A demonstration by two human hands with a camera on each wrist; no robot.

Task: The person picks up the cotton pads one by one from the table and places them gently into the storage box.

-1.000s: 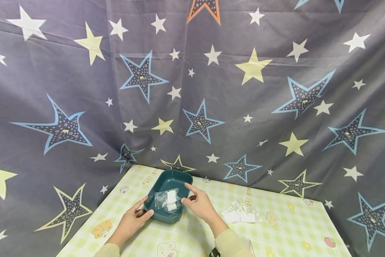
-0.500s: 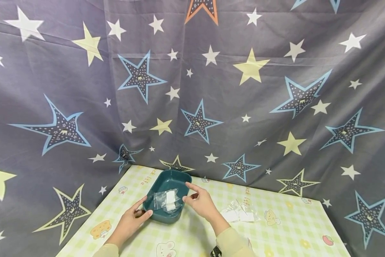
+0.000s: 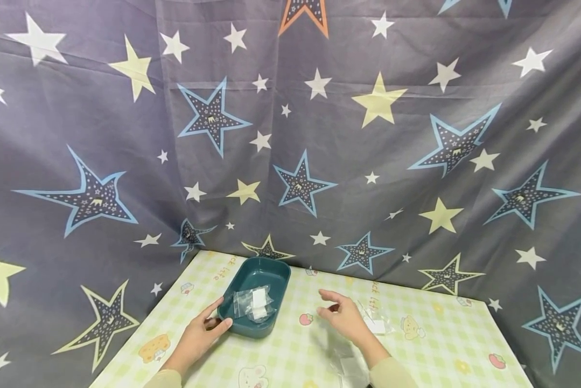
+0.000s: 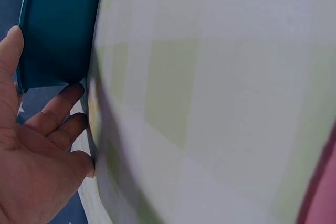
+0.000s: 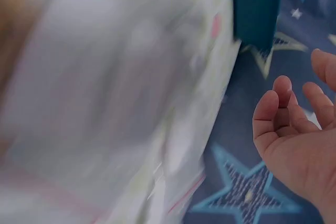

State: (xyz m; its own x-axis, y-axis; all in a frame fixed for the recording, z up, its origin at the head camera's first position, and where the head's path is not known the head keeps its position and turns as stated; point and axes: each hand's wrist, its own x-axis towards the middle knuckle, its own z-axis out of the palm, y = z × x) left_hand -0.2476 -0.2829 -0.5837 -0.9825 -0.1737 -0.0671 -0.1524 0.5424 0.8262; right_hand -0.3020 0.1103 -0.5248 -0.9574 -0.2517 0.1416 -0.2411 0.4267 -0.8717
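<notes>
L hand gripping smooth teal plastic tray w/ crinkly clear bags; R hand loose, holding nothing.

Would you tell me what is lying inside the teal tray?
Inside the teal tray lie clear plastic bags with white contents. How many are stacked, and what lies beneath them, cannot be told. The left hand holds its near corner.

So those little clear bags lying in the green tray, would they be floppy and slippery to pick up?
Probably floppy: the clear bags look crinkled and thin. Likely very light, holding only small white pieces. Their glossy film may slide on the smooth tray, which the left hand grips at its near corner.
</notes>
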